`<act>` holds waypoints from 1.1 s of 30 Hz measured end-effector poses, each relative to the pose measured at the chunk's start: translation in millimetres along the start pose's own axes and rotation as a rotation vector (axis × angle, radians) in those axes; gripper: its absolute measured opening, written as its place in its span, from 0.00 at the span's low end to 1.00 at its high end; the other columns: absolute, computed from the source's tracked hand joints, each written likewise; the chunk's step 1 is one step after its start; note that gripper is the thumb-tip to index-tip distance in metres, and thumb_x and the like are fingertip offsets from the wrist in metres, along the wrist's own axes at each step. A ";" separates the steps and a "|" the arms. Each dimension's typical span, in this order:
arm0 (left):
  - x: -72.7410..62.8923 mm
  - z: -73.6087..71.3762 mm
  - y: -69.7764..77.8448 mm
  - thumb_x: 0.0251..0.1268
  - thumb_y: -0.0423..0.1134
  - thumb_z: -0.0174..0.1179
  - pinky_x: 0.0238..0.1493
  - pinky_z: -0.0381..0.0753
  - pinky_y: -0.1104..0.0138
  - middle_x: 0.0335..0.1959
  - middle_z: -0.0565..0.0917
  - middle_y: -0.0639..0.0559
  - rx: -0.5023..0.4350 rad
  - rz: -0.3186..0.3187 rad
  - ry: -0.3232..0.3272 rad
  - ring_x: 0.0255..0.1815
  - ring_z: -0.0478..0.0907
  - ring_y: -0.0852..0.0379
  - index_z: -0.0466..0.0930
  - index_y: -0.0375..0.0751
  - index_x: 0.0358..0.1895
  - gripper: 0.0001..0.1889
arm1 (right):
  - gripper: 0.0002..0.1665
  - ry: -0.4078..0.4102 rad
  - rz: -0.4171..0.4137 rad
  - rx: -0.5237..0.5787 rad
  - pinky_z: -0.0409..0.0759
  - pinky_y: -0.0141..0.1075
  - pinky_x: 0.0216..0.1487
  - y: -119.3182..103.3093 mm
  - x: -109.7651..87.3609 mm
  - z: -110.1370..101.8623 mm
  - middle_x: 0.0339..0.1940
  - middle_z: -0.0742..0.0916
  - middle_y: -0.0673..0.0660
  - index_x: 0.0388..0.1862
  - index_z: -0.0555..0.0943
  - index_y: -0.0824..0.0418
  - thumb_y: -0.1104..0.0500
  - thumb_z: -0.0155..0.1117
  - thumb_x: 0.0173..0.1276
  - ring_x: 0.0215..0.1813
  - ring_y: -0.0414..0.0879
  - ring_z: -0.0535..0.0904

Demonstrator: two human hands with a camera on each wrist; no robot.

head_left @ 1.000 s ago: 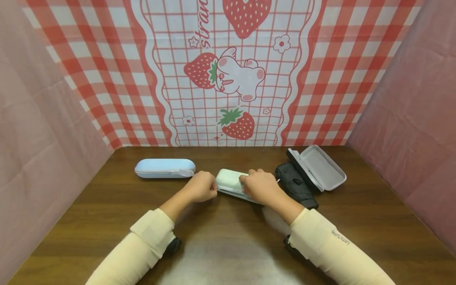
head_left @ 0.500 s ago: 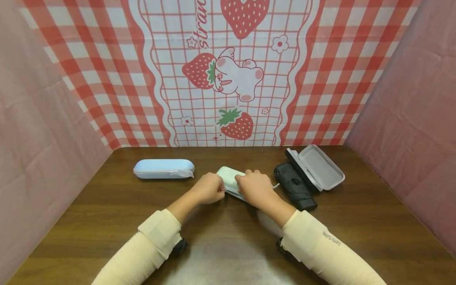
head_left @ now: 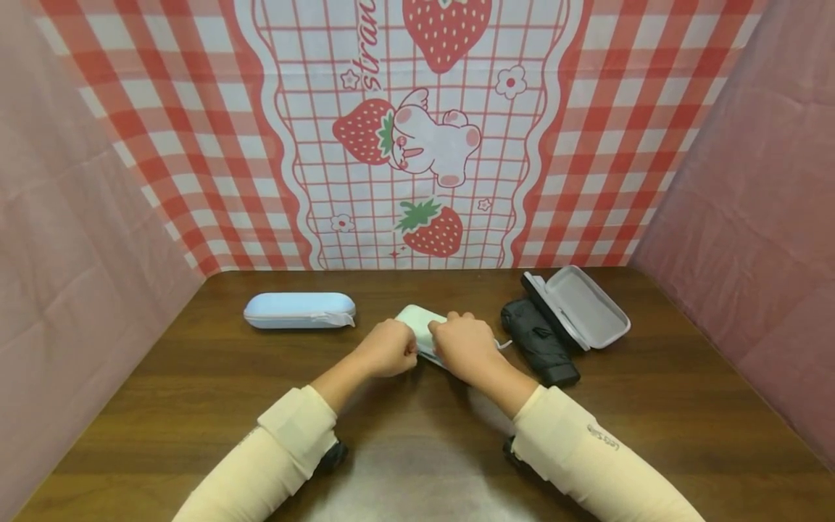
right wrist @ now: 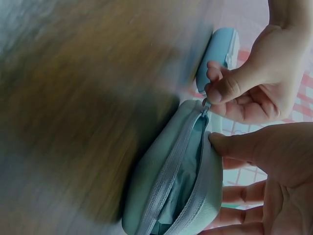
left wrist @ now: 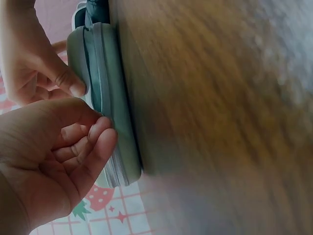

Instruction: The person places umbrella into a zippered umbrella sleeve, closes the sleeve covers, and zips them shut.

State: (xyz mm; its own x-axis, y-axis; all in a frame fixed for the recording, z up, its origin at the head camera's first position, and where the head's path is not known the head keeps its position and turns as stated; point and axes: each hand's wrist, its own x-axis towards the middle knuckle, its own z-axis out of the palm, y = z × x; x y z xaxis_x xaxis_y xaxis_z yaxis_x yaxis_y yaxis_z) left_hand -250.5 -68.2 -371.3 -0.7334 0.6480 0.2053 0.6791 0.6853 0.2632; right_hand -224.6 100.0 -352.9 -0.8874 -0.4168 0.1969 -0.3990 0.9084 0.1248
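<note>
A mint green zippered case lies at a slant on the table between both hands. My left hand pinches its zipper pull between thumb and forefinger at the front edge, seen close in the right wrist view. Beyond the pull, toward the right, the zipper teeth stand apart, with the greenish lining showing in the gap. My right hand grips the lid, thumb on the front edge beside the zipper and fingers spread over the far side. Much of the case's right half is hidden behind that hand.
A closed light blue zippered case lies at the left back. To the right are a black bundle resembling a folded umbrella and an opened case with grey lining. A strawberry-print cloth hangs behind the brown table.
My left hand has moved to the right along the case's front edge with the zipper pull. The right hand has shifted slightly left, still on the lid.
</note>
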 end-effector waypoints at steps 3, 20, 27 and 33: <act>1.5 1.7 1.3 0.44 0.27 0.60 0.16 0.51 0.73 0.07 0.54 0.64 -0.044 -0.010 -0.024 0.12 0.49 0.66 0.56 0.51 0.09 0.23 | 0.12 0.003 0.013 -0.003 0.78 0.50 0.22 -2.5 0.4 -0.4 0.29 0.80 0.59 0.36 0.79 0.55 0.52 0.71 0.61 0.30 0.56 0.76; 0.6 -1.5 -9.1 0.47 0.28 0.61 0.19 0.53 0.72 0.09 0.53 0.63 0.038 -0.023 0.042 0.15 0.50 0.64 0.58 0.51 0.09 0.23 | 0.14 -0.142 -0.153 0.139 0.76 0.42 0.27 25.1 -9.8 -17.8 0.30 0.79 0.53 0.42 0.86 0.55 0.50 0.72 0.61 0.31 0.47 0.77; 5.7 -3.3 -18.0 0.48 0.28 0.61 0.22 0.67 0.69 0.11 0.67 0.62 0.061 -0.075 0.074 0.17 0.62 0.63 0.72 0.46 0.12 0.14 | 0.15 -0.214 -0.284 0.292 0.79 0.42 0.39 37.6 -9.0 -27.6 0.39 0.83 0.55 0.45 0.86 0.59 0.54 0.72 0.62 0.39 0.47 0.80; 10.7 -0.1 -24.9 0.52 0.29 0.63 0.34 0.81 0.63 0.24 0.84 0.56 0.064 -0.127 0.082 0.26 0.79 0.59 0.86 0.43 0.25 0.05 | 0.25 -0.239 -0.410 0.414 0.74 0.51 0.59 45.8 -2.7 -21.4 0.61 0.78 0.66 0.54 0.83 0.57 0.57 0.76 0.57 0.62 0.60 0.73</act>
State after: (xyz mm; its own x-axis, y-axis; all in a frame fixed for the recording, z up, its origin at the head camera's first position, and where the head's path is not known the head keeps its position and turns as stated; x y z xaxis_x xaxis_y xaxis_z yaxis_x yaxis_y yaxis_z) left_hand -275.2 -78.4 -375.6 -0.8115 0.5275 0.2514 0.5796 0.7813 0.2313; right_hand -235.6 142.1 -326.8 -0.6512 -0.7588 -0.0154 -0.7317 0.6331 -0.2524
